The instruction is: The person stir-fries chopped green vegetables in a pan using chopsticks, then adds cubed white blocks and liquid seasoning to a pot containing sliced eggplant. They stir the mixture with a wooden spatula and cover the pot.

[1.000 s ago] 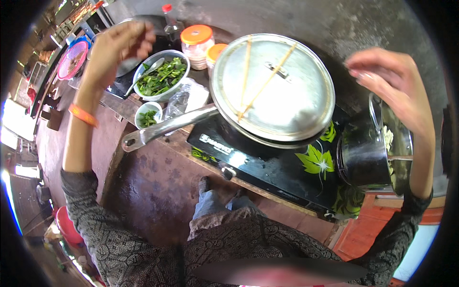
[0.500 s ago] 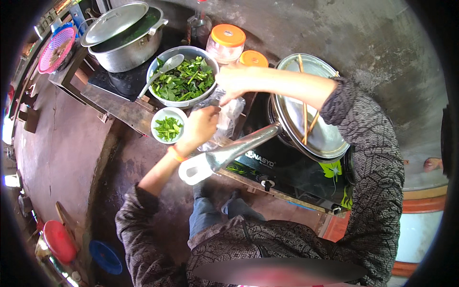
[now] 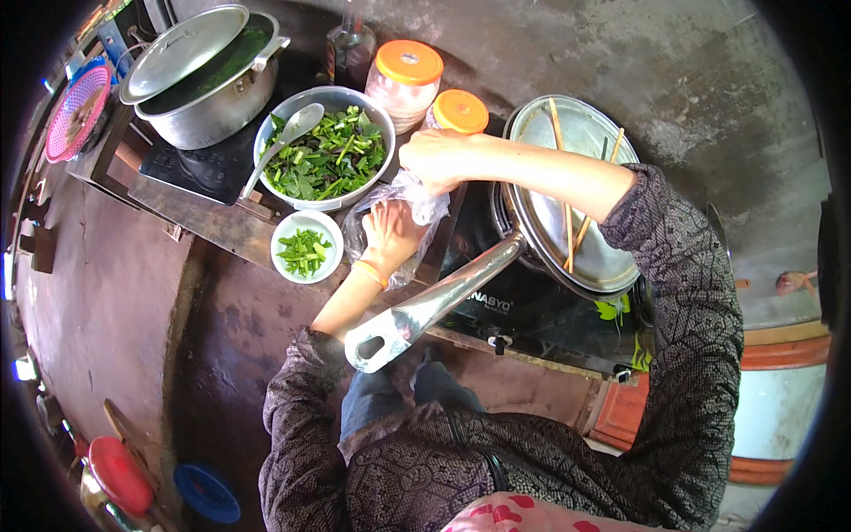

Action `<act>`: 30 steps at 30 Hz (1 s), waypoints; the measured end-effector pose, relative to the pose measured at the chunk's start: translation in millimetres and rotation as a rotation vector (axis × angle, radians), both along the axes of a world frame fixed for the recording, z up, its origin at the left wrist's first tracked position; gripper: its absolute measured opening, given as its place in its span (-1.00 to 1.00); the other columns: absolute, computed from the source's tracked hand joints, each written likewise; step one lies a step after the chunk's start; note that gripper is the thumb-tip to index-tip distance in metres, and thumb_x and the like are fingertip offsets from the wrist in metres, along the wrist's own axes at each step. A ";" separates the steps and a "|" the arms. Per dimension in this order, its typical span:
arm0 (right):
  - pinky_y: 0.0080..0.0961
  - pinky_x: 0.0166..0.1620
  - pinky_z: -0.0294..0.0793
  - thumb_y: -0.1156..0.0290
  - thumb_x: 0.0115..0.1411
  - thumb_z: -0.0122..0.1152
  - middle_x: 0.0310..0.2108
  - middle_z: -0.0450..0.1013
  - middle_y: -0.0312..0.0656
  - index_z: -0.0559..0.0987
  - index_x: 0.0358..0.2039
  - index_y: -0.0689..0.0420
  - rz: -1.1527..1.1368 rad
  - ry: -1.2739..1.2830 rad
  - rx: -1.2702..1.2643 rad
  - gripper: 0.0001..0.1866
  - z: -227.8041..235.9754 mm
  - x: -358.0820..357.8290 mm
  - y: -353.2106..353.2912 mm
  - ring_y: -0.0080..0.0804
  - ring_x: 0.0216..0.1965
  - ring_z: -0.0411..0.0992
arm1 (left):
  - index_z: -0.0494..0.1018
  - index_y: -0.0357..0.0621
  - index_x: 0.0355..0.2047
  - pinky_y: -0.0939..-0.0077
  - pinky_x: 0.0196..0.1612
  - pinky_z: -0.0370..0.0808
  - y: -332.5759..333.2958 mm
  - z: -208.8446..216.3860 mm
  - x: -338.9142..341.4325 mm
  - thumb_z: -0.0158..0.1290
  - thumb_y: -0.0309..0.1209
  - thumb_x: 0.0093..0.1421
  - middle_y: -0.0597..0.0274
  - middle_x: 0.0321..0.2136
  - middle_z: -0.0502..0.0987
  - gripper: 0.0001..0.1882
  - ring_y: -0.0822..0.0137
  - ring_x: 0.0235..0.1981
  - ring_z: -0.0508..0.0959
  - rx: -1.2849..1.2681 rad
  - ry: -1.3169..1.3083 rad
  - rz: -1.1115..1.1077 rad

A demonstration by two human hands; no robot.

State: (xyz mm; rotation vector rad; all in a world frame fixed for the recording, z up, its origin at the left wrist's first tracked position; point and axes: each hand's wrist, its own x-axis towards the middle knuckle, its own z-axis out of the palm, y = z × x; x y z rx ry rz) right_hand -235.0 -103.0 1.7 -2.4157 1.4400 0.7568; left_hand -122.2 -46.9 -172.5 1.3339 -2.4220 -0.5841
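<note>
A clear plastic bag (image 3: pixel 429 206) lies between the large bowl and the stove, its contents hard to make out. My right hand (image 3: pixel 433 160) is closed on its gathered upper part. Against the bag's near side is my left hand (image 3: pixel 392 234); its fingertips are covered by the crinkled plastic, so their grip is hidden. Just left of that hand stands a small white bowl (image 3: pixel 334 259) of cut green stems. Behind it, a large bowl (image 3: pixel 388 133) holds chopped leafy greens, with a ladle (image 3: pixel 292 133) resting across its rim.
Right, a lidded pan (image 3: pixel 532 213) sits on the black gas stove (image 3: pixel 496 310), its long handle (image 3: pixel 443 300) jutting toward me. Chopsticks (image 3: pixel 567 204) lie on the lid. Orange-lidded jars (image 3: pixel 403 89) stand behind. A big aluminium pot (image 3: pixel 208 111) sits at far left, its lid ajar.
My left hand has moved right and slightly down, from beside the small bowl onto the plastic bag. My right hand stays at the bag's top. The view has shifted slightly.
</note>
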 end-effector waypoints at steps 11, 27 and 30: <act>-0.09 -0.30 0.54 0.54 -0.21 0.23 -0.49 0.56 0.14 0.68 -0.47 0.25 0.235 -0.271 -0.055 -0.78 26.6 16.1 30.1 0.04 -0.37 0.59 | 0.33 -0.34 0.09 -0.06 -0.09 0.48 46.1 -26.3 33.4 0.28 -0.22 0.01 -0.22 -0.07 0.41 -0.30 -0.15 -0.13 0.51 -0.455 0.340 -0.039; -0.52 -0.39 0.49 0.48 0.10 0.27 -0.55 0.54 -0.24 0.63 -0.33 0.32 0.382 -0.542 0.222 -0.83 104.9 122.4 85.1 -0.59 -0.52 0.46 | 0.51 -0.04 0.04 0.12 -0.08 0.58 145.0 97.5 145.2 0.35 0.10 -0.12 -0.08 -0.21 0.63 -0.24 -0.05 -0.16 0.65 0.085 0.126 0.392; -0.53 -0.42 0.46 0.45 0.13 0.27 -0.57 0.52 -0.27 0.61 -0.37 0.31 0.546 -0.530 0.206 -0.84 105.2 175.0 106.3 -0.59 -0.53 0.45 | 0.45 -0.15 0.10 0.15 -0.02 0.56 190.5 120.5 194.2 0.33 0.05 -0.13 -0.14 -0.19 0.63 -0.17 -0.05 -0.12 0.65 0.124 0.216 0.536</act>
